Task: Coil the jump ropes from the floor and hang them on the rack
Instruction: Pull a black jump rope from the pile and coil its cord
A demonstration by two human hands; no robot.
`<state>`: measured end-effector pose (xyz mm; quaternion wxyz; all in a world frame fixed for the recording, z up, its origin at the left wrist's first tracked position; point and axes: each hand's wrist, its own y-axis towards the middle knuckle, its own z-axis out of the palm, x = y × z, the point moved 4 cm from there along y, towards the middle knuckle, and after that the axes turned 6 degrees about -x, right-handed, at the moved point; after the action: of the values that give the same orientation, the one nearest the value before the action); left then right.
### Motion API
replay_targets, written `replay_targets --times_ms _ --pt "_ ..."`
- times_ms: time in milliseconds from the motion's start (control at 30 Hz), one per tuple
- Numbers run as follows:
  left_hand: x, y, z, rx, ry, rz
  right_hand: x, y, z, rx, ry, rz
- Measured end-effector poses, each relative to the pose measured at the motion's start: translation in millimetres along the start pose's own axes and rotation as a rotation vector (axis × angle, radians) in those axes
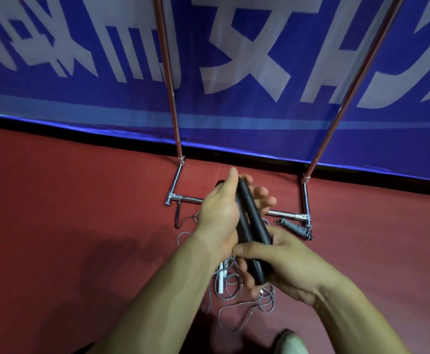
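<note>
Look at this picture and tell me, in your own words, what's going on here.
A person is holding two black handles of a jump rope side by side, the left hand gripping their upper part and the right hand their lower ends. Loose grey cord lies tangled on the red floor beneath, beside a pair of white handles. The metal rack stands just ahead; no rope hangs on the part in view.

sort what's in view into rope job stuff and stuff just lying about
Job: black handles held by left hand and right hand, loose rope, white handles, coiled rope, rack.
Just there: blue banner, shoe.
</note>
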<state>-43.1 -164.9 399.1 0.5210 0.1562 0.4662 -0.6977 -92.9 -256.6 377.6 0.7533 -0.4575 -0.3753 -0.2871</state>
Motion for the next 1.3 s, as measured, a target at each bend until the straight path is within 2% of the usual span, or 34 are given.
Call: replay_targets --times_ms 67,167,200,300,400,433,467,533,567,600,633,700,767,867,967,1067,1200,1300 --pt "-3.0 -2.4 1.0 0.1 0.121 -0.001 5.3 6.9 -1.9 -0.042 0.056 -0.081" --pt "4.2 -8.0 -2.0 0.268 0.508 -0.08 7.0 10.0 -4.0 -0.106 0.106 -0.131" --pt "6.3 -8.2 -3.3 0.274 0.544 -0.081 5.8 10.4 -2.4 -0.108 0.091 -0.133" --pt "6.8 -6.0 -5.8 0.196 0.456 -0.064 -0.2 10.3 -0.2 -0.061 0.031 -0.073" --pt "6.6 0.3 -9.6 0.198 0.517 0.053 -1.2 -1.6 -25.7 0.123 -0.31 0.071" --pt "6.3 1.2 -10.0 0.224 0.574 0.09 0.0 -6.2 -40.2 0.136 -0.383 0.096" --pt "7.2 1.8 -10.5 0.255 0.632 0.09 2.8 -8.1 -56.8 0.071 -0.389 0.09" --pt "12.5 -1.4 -11.6 0.345 0.733 -0.029 13.3 -7.2 -85.8 -0.22 -0.386 -0.115" --pt "16.0 -5.5 -11.6 0.408 0.782 -0.114 20.6 -7.5 -91.7 -0.36 -0.459 -0.282" --pt "19.7 -9.8 -11.3 0.477 0.833 -0.192 25.5 -5.8 -89.3 -0.423 -0.561 -0.423" --pt "21.9 -14.1 -10.8 0.54 0.878 -0.251 28.4 -3.4 -80.6 -0.415 -0.637 -0.535" --pt "24.4 -19.4 -9.0 0.604 0.912 -0.325 22.9 5.5 -64.3 -0.322 -0.695 -0.61" --pt "23.1 -18.3 -9.2 0.578 0.913 -0.339 16.6 12.8 -54.9 -0.325 -0.653 -0.587" --pt "18.4 -14.6 -14.2 0.531 0.908 -0.315 18.4 14.7 -52.8 -0.463 -0.651 -0.6" --pt "15.0 -11.2 -21.5 0.569 0.952 -0.329 22.6 11.7 -58.0 -0.6 -0.676 -0.618" --pt "15.8 -3.2 -26.4 0.539 1.06 -0.239 23.8 12.8 -66.0 -0.678 -0.657 -0.566" --pt "17.5 1.5 -26.5 0.446 1.121 -0.125 17.2 17.1 -64.4 -0.628 -0.679 -0.455" --pt "13.0 -0.2 -22.4 0.406 1.006 -0.093 7.7 24.0 -55.0 -0.548 -0.705 -0.347"
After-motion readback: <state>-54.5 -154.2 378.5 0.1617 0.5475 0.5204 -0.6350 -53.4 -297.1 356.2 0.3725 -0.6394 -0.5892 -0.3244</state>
